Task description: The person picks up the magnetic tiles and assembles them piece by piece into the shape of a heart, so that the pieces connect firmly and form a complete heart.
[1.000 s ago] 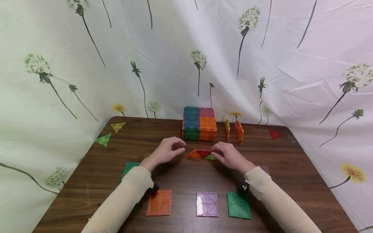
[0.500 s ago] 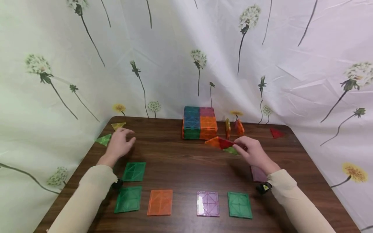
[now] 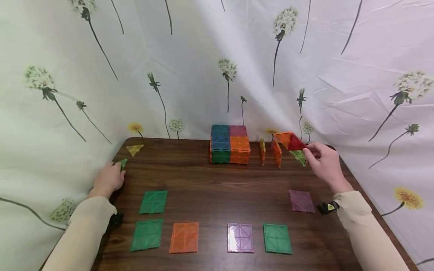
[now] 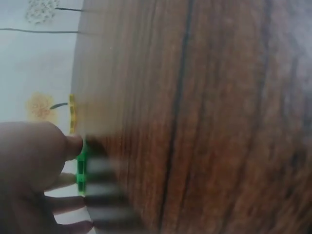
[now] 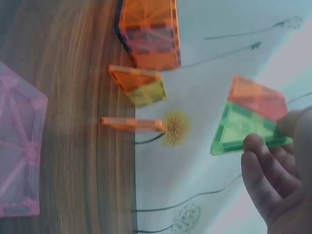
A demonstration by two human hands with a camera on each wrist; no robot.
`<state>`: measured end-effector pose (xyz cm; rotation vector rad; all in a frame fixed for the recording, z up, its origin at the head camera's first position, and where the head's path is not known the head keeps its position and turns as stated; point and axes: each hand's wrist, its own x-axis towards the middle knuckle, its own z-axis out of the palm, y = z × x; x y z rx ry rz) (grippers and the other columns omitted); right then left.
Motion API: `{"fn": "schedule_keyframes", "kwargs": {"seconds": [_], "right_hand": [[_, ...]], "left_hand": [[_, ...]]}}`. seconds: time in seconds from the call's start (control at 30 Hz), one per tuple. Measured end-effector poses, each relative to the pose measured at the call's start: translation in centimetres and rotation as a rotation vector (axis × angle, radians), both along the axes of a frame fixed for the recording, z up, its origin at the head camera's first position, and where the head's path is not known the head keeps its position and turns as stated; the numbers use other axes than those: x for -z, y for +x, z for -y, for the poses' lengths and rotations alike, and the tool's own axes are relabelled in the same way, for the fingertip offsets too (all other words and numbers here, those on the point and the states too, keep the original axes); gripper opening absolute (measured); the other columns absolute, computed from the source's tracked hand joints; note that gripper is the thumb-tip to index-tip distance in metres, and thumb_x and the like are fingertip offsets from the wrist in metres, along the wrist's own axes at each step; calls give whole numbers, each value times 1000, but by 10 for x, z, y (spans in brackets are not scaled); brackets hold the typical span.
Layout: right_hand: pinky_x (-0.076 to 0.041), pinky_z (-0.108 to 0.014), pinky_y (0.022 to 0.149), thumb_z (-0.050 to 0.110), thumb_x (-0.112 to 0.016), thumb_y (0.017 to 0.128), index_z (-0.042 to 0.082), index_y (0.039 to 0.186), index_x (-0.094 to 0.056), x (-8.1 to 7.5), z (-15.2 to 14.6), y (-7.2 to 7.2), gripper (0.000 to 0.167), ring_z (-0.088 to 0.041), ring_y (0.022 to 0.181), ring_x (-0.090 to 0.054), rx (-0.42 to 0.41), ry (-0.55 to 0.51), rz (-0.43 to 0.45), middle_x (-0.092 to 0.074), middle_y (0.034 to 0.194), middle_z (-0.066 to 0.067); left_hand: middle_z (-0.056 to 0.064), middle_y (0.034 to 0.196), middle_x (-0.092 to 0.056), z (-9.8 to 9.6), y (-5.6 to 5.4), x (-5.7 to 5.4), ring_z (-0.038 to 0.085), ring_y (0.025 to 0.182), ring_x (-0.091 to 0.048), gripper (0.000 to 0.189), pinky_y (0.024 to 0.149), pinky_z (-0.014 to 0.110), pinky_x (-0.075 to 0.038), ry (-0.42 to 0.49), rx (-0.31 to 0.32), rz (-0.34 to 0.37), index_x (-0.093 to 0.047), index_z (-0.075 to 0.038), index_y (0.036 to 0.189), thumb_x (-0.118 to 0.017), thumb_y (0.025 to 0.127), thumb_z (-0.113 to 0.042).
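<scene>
1. Hands: the right hand (image 3: 324,163), right of frame, pinches a strip of translucent orange, red and green plastic triangles (image 3: 294,143) by its near end, lifted clear of the dark wood-grain table (image 3: 217,205); the left hand (image 3: 109,178), left edge of frame, has thumb and fingers at a translucent green plastic triangle tile (image 3: 123,163) — touching or just beside it, cannot tell if gripped

2. Done, as judged: a box of blue, purple, green and orange plastic squares (image 3: 239,145) stands assembled at upper centre; the strip's three triangles are joined edge to edge

3. Left, as judged: the green triangle is not joined to the strip; a translucent yellow plastic triangle tile (image 3: 135,149) lies loose at upper left; three green square plastic tiles (image 3: 147,235), an orange square plastic tile (image 3: 184,238) and two purple square plastic tiles (image 3: 240,238) lie flat and apart across the lower half

4. Materials: glossy see-through plastic with moulded ribs; table streaked with grain; wrinkled white dandelion-print cloth (image 3: 193,56) behind

5. Shapes: an upright yellow plastic piece (image 3: 262,152) and an upright orange plastic piece (image 3: 277,153) stand on edge, right of the box — thin slabs
</scene>
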<state>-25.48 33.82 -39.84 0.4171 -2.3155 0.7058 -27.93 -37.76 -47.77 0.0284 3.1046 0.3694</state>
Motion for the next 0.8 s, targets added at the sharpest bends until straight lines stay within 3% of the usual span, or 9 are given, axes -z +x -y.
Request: {"fn": "schedule_keyframes", "kwargs": {"seconds": [0.1, 0.23, 0.37, 0.6, 0.8], "right_hand": [[-40, -9, 62, 10, -72, 98, -1, 96, -72, -1, -4, -4, 12, 9, 61, -55, 70, -26, 31, -74, 79, -14], [-47, -23, 65, 11, -69, 99, -2, 94, -71, 8, -8, -16, 14, -15, 64, -65, 144, 0, 42, -73, 80, -17], [-50, -46, 68, 7, -67, 97, -4, 88, -69, 23, -10, -29, 15, -34, 70, -67, 184, 37, 70, -72, 78, -19], [-52, -54, 68, 5, -66, 95, -6, 86, -66, 45, -9, -44, 14, -39, 71, -66, 209, 96, 165, -70, 78, -21], [-52, -60, 68, 4, -64, 94, -7, 81, -62, 65, -8, -57, 17, -46, 68, -62, 209, 138, 185, -66, 74, -25]], "left_hand": [[40, 118, -55, 0, -1, -1, 58, 100, -59, 36, 79, 65, -53, -2, -4, -23, -53, 18, 129, -57, 104, -8], [36, 103, -62, 1, -1, -6, 54, 87, -63, 32, 71, 60, -54, -14, 5, -44, -55, 16, 122, -64, 100, -6], [43, 113, -58, 3, -1, -7, 58, 97, -60, 48, 81, 63, -53, -8, 10, -31, -50, 20, 130, -70, 98, -9], [51, 131, -38, 1, 2, -5, 65, 118, -43, 68, 98, 69, -44, 58, -32, -36, -43, 25, 140, -77, 95, -14], [47, 126, -39, 1, 3, -4, 60, 114, -43, 66, 95, 67, -44, 123, -50, -91, -52, 24, 132, -83, 90, -16]]}}
